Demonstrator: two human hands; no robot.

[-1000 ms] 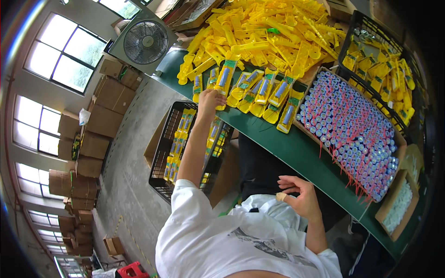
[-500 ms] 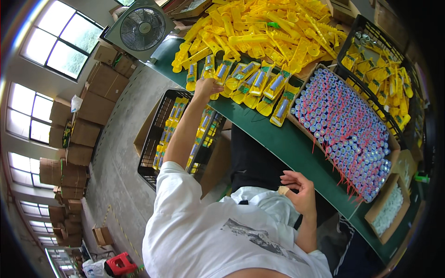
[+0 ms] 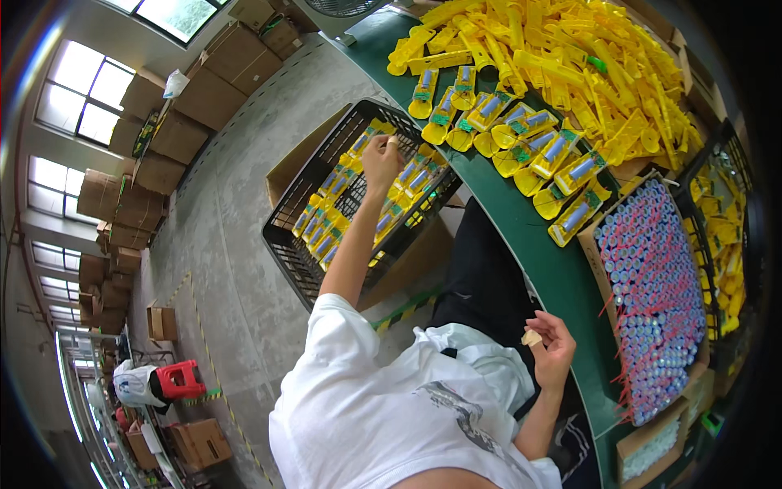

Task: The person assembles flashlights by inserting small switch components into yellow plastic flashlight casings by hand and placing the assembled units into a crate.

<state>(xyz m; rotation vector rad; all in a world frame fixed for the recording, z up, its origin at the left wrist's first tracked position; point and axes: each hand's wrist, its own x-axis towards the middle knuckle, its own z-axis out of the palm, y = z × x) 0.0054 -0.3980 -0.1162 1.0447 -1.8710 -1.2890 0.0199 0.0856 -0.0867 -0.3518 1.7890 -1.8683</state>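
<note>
My left hand (image 3: 381,167) reaches into a black plastic crate (image 3: 285,265). Its fingers are closed at a yellow plastic casing (image 3: 358,145) near the crate's far end; the hand partly hides their contact. Rows of similar casings with blue-grey cylindrical cells and green circuit boards (image 3: 326,244) lie in the crate. My right hand (image 3: 554,350) hovers by my lap, fingers loosely bent and apart, with tan tape on one digit and nothing visible held. Several fitted casings (image 3: 578,171) lie along the edge of the green table (image 3: 505,208).
A large heap of yellow plastic parts (image 3: 570,73) covers the table's far side. At right stand a carton of cells with red wires (image 3: 652,301), a black basket of yellow parts (image 3: 721,236) and a small box of white pieces (image 3: 652,452). Cardboard boxes (image 3: 195,77) line the left wall.
My left hand has moved from the casings on the table edge down into the crate. The view has swung left. My right hand stays by my lap.
</note>
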